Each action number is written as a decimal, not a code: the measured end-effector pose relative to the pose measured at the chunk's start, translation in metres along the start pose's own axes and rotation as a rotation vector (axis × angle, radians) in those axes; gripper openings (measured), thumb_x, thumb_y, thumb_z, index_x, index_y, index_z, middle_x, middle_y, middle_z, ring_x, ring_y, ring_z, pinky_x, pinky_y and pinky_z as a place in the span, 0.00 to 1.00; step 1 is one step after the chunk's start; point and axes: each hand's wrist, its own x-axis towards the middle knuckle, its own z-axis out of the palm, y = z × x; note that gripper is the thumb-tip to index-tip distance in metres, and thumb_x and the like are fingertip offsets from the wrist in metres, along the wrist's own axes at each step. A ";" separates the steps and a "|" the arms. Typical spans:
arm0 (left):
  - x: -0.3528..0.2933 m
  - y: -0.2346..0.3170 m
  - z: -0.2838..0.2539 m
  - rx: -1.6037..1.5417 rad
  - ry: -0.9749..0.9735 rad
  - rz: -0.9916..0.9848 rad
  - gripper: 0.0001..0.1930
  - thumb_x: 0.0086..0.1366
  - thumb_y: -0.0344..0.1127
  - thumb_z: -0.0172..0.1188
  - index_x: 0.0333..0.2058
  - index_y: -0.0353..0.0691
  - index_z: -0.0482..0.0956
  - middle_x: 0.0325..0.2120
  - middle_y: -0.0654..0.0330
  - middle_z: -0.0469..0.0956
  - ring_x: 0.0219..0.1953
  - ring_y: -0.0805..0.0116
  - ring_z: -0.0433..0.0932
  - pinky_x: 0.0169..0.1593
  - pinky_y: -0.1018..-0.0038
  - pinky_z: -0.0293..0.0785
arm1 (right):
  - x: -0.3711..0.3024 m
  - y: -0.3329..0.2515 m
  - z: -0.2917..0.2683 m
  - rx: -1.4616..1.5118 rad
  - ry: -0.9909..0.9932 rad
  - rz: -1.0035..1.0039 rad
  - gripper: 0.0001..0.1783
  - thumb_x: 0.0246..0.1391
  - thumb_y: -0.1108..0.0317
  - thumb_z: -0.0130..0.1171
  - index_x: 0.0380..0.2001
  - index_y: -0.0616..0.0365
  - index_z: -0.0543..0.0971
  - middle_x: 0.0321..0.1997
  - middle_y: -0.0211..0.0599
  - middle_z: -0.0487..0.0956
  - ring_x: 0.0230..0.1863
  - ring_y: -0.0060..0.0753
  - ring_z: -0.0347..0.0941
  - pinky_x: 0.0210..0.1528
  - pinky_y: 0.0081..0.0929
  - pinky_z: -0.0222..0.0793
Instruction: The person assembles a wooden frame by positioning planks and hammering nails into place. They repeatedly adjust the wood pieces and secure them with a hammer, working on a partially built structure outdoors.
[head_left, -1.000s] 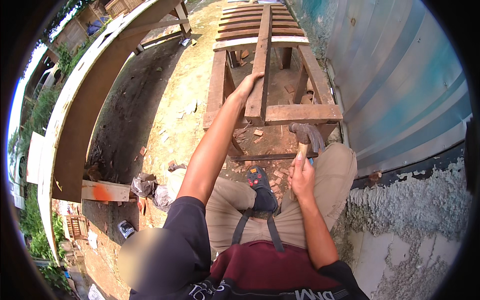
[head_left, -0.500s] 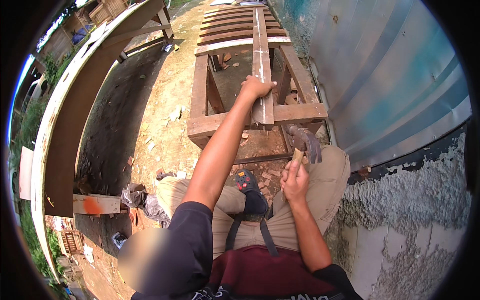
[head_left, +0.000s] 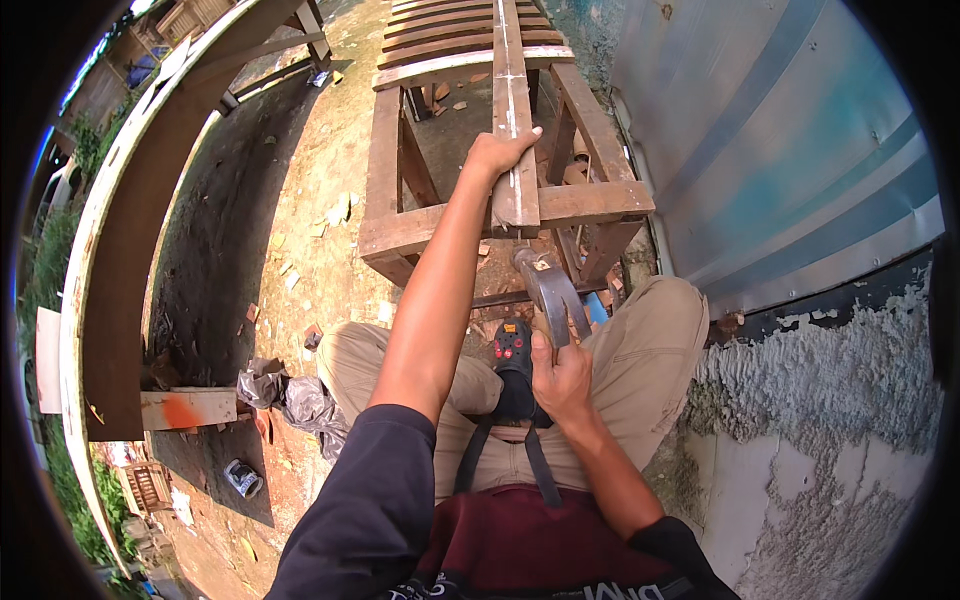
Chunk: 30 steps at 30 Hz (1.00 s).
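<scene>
A long wooden plank [head_left: 511,100] with a pale streak along its face lies lengthwise over a wooden frame [head_left: 386,150]. My left hand [head_left: 495,156] is closed around the plank near its near end, thumb toward the right edge. In front of that end, my right hand [head_left: 563,382] grips a claw hammer [head_left: 553,292] by its handle. The hammer's face points up toward the plank's end, with a small gap showing between them. My fingers hide most of the handle.
Dark slats [head_left: 450,38] cross the far part of the frame. A corrugated metal sheet [head_left: 760,170] stands close on the right, above a rough wall [head_left: 830,385]. Wood scraps and plastic bags [head_left: 312,405] lie left of my knees. A long board structure [head_left: 115,260] curves along the left.
My right hand has brought the hammer leftward, with its head now just below the plank's end. My left hand keeps hold of the plank. The whole view has shifted slightly.
</scene>
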 end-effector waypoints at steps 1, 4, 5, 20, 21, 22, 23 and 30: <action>0.000 -0.002 0.001 -0.020 0.008 0.033 0.43 0.52 0.64 0.74 0.45 0.21 0.83 0.40 0.44 0.85 0.41 0.57 0.86 0.46 0.64 0.80 | 0.002 -0.006 -0.002 -0.012 0.007 -0.097 0.16 0.70 0.59 0.53 0.34 0.61 0.77 0.21 0.32 0.73 0.21 0.34 0.71 0.27 0.35 0.67; -0.003 0.000 0.004 -0.061 -0.018 0.013 0.42 0.51 0.64 0.74 0.45 0.22 0.84 0.40 0.43 0.85 0.41 0.56 0.86 0.46 0.64 0.80 | 0.002 -0.001 -0.018 -0.081 -0.066 -0.421 0.12 0.54 0.75 0.66 0.42 0.63 0.79 0.36 0.47 0.82 0.27 0.47 0.81 0.30 0.36 0.79; -0.004 -0.004 0.008 -0.057 -0.011 0.006 0.42 0.51 0.64 0.74 0.45 0.23 0.84 0.40 0.43 0.85 0.41 0.56 0.86 0.47 0.64 0.80 | -0.006 0.008 -0.019 -0.058 -0.084 -0.392 0.13 0.54 0.74 0.66 0.42 0.63 0.79 0.36 0.47 0.82 0.27 0.46 0.82 0.30 0.36 0.79; 0.003 -0.008 0.006 -0.068 0.004 0.028 0.42 0.53 0.64 0.73 0.44 0.22 0.84 0.39 0.43 0.85 0.41 0.55 0.86 0.47 0.63 0.80 | -0.013 0.031 -0.021 -0.150 -0.179 -0.289 0.17 0.55 0.68 0.68 0.44 0.65 0.76 0.30 0.48 0.82 0.26 0.49 0.82 0.26 0.40 0.76; 0.002 -0.006 0.006 -0.089 -0.027 0.000 0.42 0.52 0.64 0.73 0.45 0.22 0.84 0.40 0.42 0.85 0.42 0.55 0.86 0.47 0.64 0.80 | 0.010 0.026 -0.021 -0.270 -0.135 -0.414 0.18 0.56 0.66 0.68 0.44 0.65 0.76 0.30 0.49 0.82 0.27 0.50 0.82 0.26 0.41 0.76; 0.000 -0.001 0.010 -0.109 -0.062 -0.021 0.42 0.52 0.64 0.73 0.45 0.22 0.84 0.40 0.42 0.85 0.42 0.55 0.86 0.48 0.64 0.79 | 0.015 0.038 -0.017 -0.383 -0.177 -0.092 0.19 0.59 0.62 0.68 0.45 0.65 0.76 0.30 0.50 0.81 0.29 0.54 0.82 0.28 0.43 0.77; 0.000 -0.003 0.010 -0.082 -0.036 0.001 0.42 0.52 0.64 0.74 0.46 0.22 0.84 0.40 0.42 0.85 0.42 0.55 0.86 0.48 0.64 0.79 | 0.012 0.037 -0.020 -0.344 -0.185 -0.119 0.20 0.59 0.61 0.68 0.45 0.65 0.76 0.30 0.50 0.81 0.29 0.54 0.82 0.29 0.42 0.77; -0.009 0.002 0.002 -0.120 -0.047 0.006 0.41 0.54 0.63 0.73 0.45 0.21 0.83 0.39 0.44 0.84 0.39 0.57 0.85 0.45 0.64 0.80 | 0.012 0.008 -0.045 -0.165 -0.285 -0.644 0.14 0.52 0.68 0.68 0.36 0.62 0.75 0.27 0.42 0.77 0.25 0.46 0.79 0.26 0.35 0.75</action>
